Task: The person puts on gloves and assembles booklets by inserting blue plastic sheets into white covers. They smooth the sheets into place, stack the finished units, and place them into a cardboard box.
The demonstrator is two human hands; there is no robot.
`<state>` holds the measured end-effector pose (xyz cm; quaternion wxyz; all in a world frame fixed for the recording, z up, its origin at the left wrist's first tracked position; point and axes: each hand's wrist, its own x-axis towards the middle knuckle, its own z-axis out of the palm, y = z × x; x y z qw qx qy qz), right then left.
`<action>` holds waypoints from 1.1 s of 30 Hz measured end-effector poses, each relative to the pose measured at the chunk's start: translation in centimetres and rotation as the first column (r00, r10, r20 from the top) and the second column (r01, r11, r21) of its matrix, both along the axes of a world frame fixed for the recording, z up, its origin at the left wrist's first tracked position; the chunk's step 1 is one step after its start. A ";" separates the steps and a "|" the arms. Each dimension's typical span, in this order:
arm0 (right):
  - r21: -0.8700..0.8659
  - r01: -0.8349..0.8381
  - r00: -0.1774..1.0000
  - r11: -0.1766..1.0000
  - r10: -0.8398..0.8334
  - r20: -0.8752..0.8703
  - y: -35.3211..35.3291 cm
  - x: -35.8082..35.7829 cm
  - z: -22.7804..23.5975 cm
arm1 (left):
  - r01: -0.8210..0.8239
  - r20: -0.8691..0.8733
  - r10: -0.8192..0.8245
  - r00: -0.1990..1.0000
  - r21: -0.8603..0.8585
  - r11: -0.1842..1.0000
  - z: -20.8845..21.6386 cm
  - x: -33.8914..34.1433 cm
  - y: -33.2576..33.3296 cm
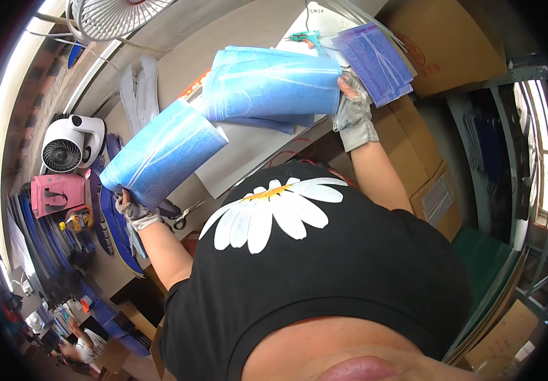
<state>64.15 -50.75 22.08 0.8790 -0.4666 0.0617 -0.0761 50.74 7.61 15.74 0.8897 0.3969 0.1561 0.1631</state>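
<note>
Both my hands wear pale work gloves with bare fingertips showing. My left hand (136,213) grips the lower left end of a light blue denim-print sheet (167,151), which bows upward in a curve. My right hand (354,105) is closed on the right edge of another light blue denim-print sheet (274,86), also curved. The two sheets meet or overlap near the middle; whether they touch cannot be told. More blue sheets lie beneath the right one. Right beside my right hand is a pile of darker purple-blue denim-print pieces (375,63).
Scissors (188,216) lie near my left hand. A teal hand tool (305,37) sits at the back. On the left are a white fan (64,149), a pink holder (58,195), a tape dispenser (79,219) and grey flat pieces (139,92). Cardboard boxes (448,44) stand right. A person (83,343) is lower left.
</note>
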 end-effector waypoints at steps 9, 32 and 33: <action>0.180 -0.022 1.000 0.984 0.022 -0.002 -0.4 -0.5 3.6 | 0.035 -0.061 -0.031 0.998 0.056 0.998 0.8 0.0 -0.9; 0.132 0.434 0.716 0.891 -0.252 -0.651 3.0 -0.4 -6.2 | 0.238 0.217 -0.245 0.945 0.061 0.969 4.7 14.1 -10.7; 0.115 0.432 0.711 0.895 -0.259 -0.653 3.4 -0.4 -5.8 | 0.261 0.266 -0.259 0.929 0.028 0.965 5.1 14.6 -10.1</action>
